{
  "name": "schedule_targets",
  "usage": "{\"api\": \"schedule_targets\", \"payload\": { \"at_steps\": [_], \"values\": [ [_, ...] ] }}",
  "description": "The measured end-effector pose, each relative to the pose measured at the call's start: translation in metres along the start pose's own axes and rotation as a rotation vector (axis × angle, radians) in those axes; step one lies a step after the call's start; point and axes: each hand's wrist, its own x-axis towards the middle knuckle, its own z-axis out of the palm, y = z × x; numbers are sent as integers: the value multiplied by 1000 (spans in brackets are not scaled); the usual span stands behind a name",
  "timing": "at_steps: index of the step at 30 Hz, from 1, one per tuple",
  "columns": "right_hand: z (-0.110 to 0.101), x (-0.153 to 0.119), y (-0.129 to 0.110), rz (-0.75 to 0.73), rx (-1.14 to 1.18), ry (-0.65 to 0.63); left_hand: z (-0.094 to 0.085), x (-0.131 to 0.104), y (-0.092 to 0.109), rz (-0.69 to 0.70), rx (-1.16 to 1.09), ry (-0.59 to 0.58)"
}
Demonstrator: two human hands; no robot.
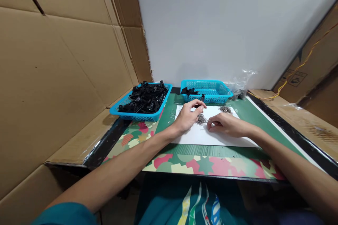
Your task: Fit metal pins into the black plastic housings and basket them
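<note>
My left hand (188, 115) is closed around a small black plastic part (202, 97), whose end sticks up past the fingers. Under and beside that hand lies a pile of tiny metal pieces (201, 119) on a white sheet (190, 137). Just right of the pile, my right hand (227, 125) hovers low over the sheet or rests on it, thumb and fingers pinched together. A thin, light piece seems to show at its fingertips, too small to name. Behind the right hand sits a second pile of metal pieces (226, 110).
A blue basket (134, 115) heaped with black plastic parts (145, 96) stands at the left. Another blue basket (215, 98) at the back holds fewer black parts (189, 91). Next to it is a clear plastic bag (241, 84). Cardboard walls (66, 59) flank the table.
</note>
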Motion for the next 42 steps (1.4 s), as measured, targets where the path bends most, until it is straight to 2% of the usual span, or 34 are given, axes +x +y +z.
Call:
{"api": "schedule_targets", "payload": {
  "at_steps": [5,10,13,17,25,28,35,42],
  "values": [
    [-1,-3,-1,-44,65,-7,-3,0,-5,51,118,14],
    [-8,-5,0,-57,196,92,-2,-2,-6,90,177,13],
    [-9,-4,3,-26,159,120,-1,-3,-7,96,184,12],
    [-5,-2,8,19,75,56,-1,-1,-8,100,207,23],
    [4,0,5,-11,27,64,-2,-2,-7,130,205,-7],
    [1,-1,3,-55,160,115,-2,-5,-3,118,192,-34],
    [-7,-3,-1,-16,765,332,3,-14,11,151,56,-151],
    [6,5,-1,2,1016,278,6,-16,8,216,182,-80]
  ]
}}
